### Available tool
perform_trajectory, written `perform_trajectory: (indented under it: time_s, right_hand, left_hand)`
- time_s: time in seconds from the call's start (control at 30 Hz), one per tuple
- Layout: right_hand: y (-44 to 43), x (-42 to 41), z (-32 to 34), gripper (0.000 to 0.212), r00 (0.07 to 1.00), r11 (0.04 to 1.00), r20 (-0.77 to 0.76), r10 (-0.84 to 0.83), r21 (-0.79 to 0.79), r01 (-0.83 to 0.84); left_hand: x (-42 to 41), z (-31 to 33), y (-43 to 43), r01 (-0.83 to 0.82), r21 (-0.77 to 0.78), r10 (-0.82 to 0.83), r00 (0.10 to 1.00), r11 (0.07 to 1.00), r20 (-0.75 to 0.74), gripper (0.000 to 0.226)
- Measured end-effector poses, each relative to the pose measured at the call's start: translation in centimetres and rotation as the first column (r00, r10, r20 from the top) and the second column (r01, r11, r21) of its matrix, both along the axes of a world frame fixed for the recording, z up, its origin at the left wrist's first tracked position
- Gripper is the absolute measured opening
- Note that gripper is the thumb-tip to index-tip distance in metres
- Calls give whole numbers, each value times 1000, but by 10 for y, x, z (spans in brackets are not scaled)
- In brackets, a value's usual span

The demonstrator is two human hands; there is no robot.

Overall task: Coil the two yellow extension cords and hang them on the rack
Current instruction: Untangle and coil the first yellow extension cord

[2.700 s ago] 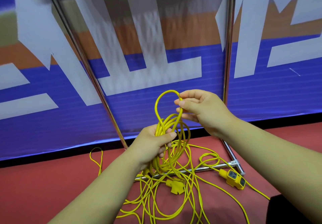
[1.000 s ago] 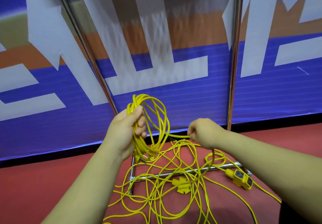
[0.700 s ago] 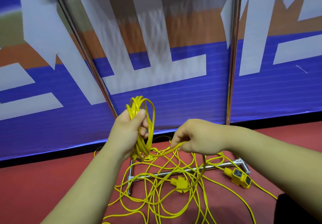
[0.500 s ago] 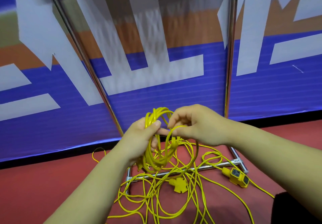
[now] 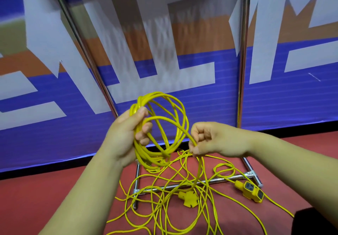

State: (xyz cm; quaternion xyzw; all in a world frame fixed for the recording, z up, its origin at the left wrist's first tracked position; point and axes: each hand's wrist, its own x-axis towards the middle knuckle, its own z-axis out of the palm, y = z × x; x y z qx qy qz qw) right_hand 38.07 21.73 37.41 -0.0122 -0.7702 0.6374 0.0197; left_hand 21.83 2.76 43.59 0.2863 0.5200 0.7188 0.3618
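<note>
Hands have separated since half a second ago: your right hand [image 5: 214, 139] has pulled out to the right of your left hand [image 5: 124, 139], fingers curled, pinching one strand that arcs back to the coil [image 5: 180, 125]. Left hand grips the coil's bundled side, and the loops now splay wider. Loose cord [image 5: 164, 214] lies tangled below both hands on the red floor [image 5: 36, 198], draped over the rack's base bar [image 5: 217, 180]. Socket block [image 5: 251, 191] sits below-right of your right hand. Blue-and-white banner [image 5: 182, 97] hangs behind the rack uprights [image 5: 242, 70].
</note>
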Motion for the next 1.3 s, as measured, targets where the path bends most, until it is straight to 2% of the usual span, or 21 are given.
perform_trajectory:
  time_s: [0.13,0.23,0.27,0.33,0.4,0.43,0.47,0.53,0.6,0.67,0.73,0.8,0.9,1.0,1.17,1.3]
  right_hand:
    - [-13,-8,-22,23,998,991,57,16,132,-24]
    - [-9,-15,-21,24,989,988,21,-147,59,145]
    - [-5,-17,-16,22,965,965,-8,-263,5,263]
    - [4,-18,-3,19,853,852,-66,-518,-135,506]
    - [10,-17,9,15,738,740,-109,-666,-219,636]
    - [11,-17,12,12,716,724,-125,-687,-207,658]
    - [9,-16,15,10,721,735,-144,-678,-154,661]
    - [3,-14,20,8,777,784,-203,-595,68,618]
    - [-6,-12,27,5,863,814,-236,-446,292,501]
    - [-16,-12,32,3,927,818,-227,-298,440,370]
    - [-23,-12,35,4,947,820,-230,-225,480,311]
    - [-26,-13,38,4,942,843,-256,-217,438,313]
    - [-24,-15,41,7,924,875,-292,-247,344,342]
    - [-19,-17,39,8,880,852,-345,-328,295,433]
    - [1,-14,39,7,733,735,-371,-570,168,656]
    - [3,-10,40,4,702,712,-372,-607,138,688]
  left_hand:
    - [-14,8,-9,-70,106,64,996,992,59,13]
    - [-22,4,-14,-87,58,86,996,995,17,17]
    - [-24,-1,-15,-91,12,91,996,996,-17,18]
    - [-27,-11,-18,-122,-110,109,987,986,-117,16]
    - [-27,-22,-18,-168,-215,124,971,962,-205,15]
    - [-28,-27,-17,-183,-252,123,964,950,-236,17]
    - [-27,-30,-16,-195,-280,121,958,940,-261,20]
    - [-27,-33,-13,-213,-307,119,947,928,-298,25]
    - [-27,-34,-11,-225,-308,125,941,924,-314,25]
    - [-24,-35,-9,-225,-319,113,936,920,-334,24]
    - [-18,-34,-6,-219,-350,79,924,911,-374,25]
    - [-11,-33,-4,-192,-362,42,923,912,-383,25]
    - [0,-32,-1,-34,-368,-51,975,929,-218,21]
    - [9,-29,3,63,-343,-80,996,937,-36,19]
    - [16,-23,7,103,-270,-91,994,957,56,19]
    - [17,-22,11,179,-199,-149,976,964,159,23]
